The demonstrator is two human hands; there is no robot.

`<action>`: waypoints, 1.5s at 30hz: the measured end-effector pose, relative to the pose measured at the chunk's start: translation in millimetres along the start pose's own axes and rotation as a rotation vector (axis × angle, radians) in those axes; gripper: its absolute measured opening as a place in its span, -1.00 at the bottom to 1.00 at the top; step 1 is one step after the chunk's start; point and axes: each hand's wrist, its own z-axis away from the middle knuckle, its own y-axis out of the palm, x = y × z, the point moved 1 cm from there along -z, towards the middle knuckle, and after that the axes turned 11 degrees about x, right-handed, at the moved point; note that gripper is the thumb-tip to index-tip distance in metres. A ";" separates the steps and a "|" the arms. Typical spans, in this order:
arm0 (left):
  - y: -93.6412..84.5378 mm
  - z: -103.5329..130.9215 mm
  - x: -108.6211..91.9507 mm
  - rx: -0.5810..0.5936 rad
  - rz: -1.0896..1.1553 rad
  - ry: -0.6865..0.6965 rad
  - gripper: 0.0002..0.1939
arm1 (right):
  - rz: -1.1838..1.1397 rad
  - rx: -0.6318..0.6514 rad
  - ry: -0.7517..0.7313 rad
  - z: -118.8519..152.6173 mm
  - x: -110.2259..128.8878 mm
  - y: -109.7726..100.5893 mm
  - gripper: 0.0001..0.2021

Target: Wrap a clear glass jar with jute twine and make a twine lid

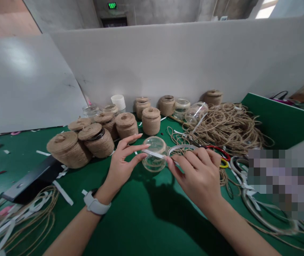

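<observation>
Stretching between the two hands, a narrow white strip of tape (pixel 154 154) runs nearly level, left to right, across the front of a small clear glass jar (pixel 154 153) that stands on the green felt-covered desk (pixel 146 213). The left hand (pixel 122 161) pinches the strip's left end, thumb and forefinger closed on it, other fingers spread and lifted; the right hand (pixel 198 174) grips the right end, fingers curled. The jar sits directly between them, slightly nearer the left hand, with jute-wrapped brown lidded jars (pixel 98 140) behind.
</observation>
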 end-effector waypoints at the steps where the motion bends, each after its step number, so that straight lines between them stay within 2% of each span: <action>1: 0.3 -1.0 -0.4 0.007 0.020 -0.012 -0.81 | 0.000 0.000 0.000 0.1 0.0 0.0 -0.75; 7: 2.6 -5.4 2.3 0.059 0.231 -0.099 -0.86 | 0.007 -0.004 0.006 0.8 -0.2 1.3 -0.75; 12: 6.7 -6.3 6.2 0.090 0.474 -0.190 -0.66 | 0.005 -0.004 0.006 0.7 -0.6 1.8 -0.74; 16: 8.0 -9.0 4.9 0.066 0.538 -0.271 -0.58 | -0.002 -0.010 0.005 0.8 -0.5 1.6 -0.74; 23: 10.2 -11.2 8.1 0.093 0.638 -0.299 -0.53 | 0.000 -0.010 0.011 1.2 0.3 1.0 -0.75; 28: 12.3 -10.5 6.2 0.138 0.760 -0.389 -0.61 | -0.014 -0.020 0.012 1.1 0.6 0.5 -0.75; 31: 11.6 -13.0 -1.2 0.100 0.693 -0.407 -0.65 | -0.035 -0.024 0.010 1.4 0.4 0.8 -0.78; 36: 22.3 -25.6 -9.2 0.171 0.484 -0.315 -0.46 | -0.062 -0.028 0.007 4.3 0.7 1.0 -0.81; 38: 30.9 -29.5 -7.9 0.181 0.488 -0.344 -0.49 | -0.079 -0.022 0.013 5.4 0.5 0.4 -0.84; 41: 42.1 -30.6 -4.9 0.116 0.570 -0.385 -0.59 | -0.071 -0.009 0.016 4.9 -1.5 -0.9 -0.86; 45: 48.3 -27.9 -3.6 0.064 0.653 -0.370 -0.64 | 0.007 -0.015 -0.008 -1.5 -8.3 -2.1 -0.87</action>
